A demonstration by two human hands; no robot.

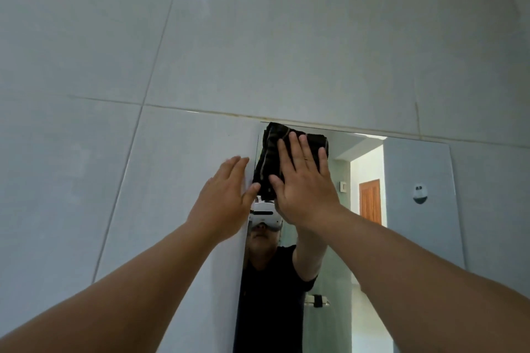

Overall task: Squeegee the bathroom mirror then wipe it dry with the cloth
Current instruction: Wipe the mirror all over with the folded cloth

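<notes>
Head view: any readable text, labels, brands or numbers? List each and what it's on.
None readable.
Cloth: dark, pale stripes, no print visible.
Wall tiles: plain.
Mirror: reflected headset, small wall plate and round white fixture show no legible marks; too small to tell.

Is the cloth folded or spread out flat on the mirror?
Folded. The dark cloth shows stacked layered edges down its left side, a thick compact pad under the right hand, at the mirror's top-left corner.
</notes>
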